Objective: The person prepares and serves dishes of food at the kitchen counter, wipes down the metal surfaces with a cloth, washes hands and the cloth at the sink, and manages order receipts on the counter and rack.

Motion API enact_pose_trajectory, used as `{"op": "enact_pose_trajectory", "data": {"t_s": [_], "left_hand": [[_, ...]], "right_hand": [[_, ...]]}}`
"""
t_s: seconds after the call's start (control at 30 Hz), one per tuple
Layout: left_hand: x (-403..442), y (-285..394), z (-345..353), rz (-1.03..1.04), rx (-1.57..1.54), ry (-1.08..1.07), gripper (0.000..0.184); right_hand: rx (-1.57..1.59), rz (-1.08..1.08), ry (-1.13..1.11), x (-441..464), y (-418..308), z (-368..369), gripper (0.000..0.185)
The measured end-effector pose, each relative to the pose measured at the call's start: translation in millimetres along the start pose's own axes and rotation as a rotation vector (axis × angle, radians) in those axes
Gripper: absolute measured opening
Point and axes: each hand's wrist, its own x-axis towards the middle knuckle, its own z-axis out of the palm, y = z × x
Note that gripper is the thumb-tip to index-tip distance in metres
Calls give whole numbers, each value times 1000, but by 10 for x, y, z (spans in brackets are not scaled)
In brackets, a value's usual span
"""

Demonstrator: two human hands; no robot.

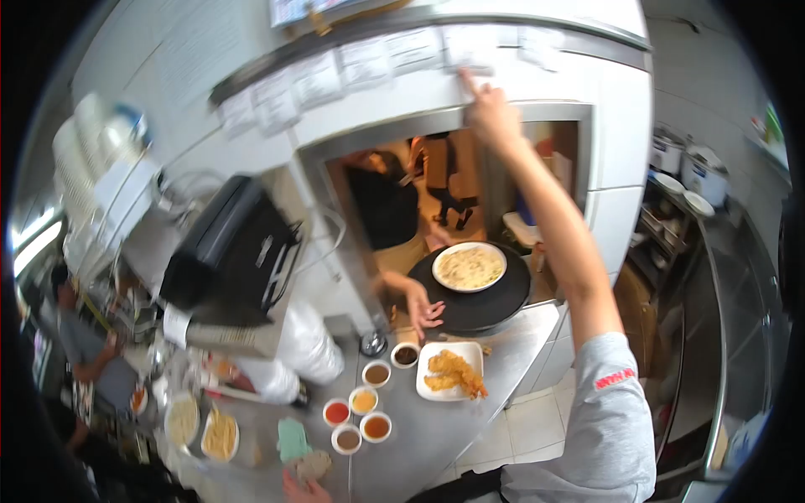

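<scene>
My right hand (493, 113) is raised to the row of paper slips above the hatch. Its index finger is stretched out at the lower edge of one slip (470, 49), and nothing is in the hand. My left hand (307, 491) is low at the bottom edge, partly cut off. Its fingers seem closed on a crumpled grey-brown cloth (309, 465) on the steel counter. A pale green cloth (293, 439) lies beside it. To the right are several small sauce cups (375, 427) and a white square dish with fried battered pieces (453, 373).
In the hatch, a bowl of pale food (470, 267) stands on a round black tray (432, 312). Another person's hand (423, 308) reaches through beside it. A black printer (239, 243), stacked cups (310, 344) and dishes of food (220, 434) are at left.
</scene>
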Motion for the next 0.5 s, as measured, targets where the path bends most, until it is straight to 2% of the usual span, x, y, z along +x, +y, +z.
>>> {"op": "enact_pose_trajectory", "data": {"t_s": [0.03,0.07,0.13,0.2,0.23,0.33,0.4,0.47,0.5], "left_hand": [[-5,-24,-15,21,-68,-86,50],[68,349,-66,-245,-221,-70,46],[141,428,-187,-164,-150,-243,43],[73,469,-207,-257,-235,-172,36],[67,485,-223,-441,-285,-228,37],[-26,325,-197,-377,-250,-198,35],[-56,276,-211,-401,-238,-224,31],[-51,264,-254,-440,-218,-223,34],[-42,262,-271,-455,-213,-225,35]], "right_hand": [[-25,-84,62,40,107,149,61],[-98,-149,83,48,169,241,61],[30,-208,105,126,187,308,59],[111,-276,42,288,420,469,59],[95,-314,-17,430,550,549,59],[-283,-484,-89,692,716,805,42],[-403,-277,-333,775,414,632,40],[-345,-309,32,166,11,84,39],[-440,-389,15,146,5,87,40]]}}
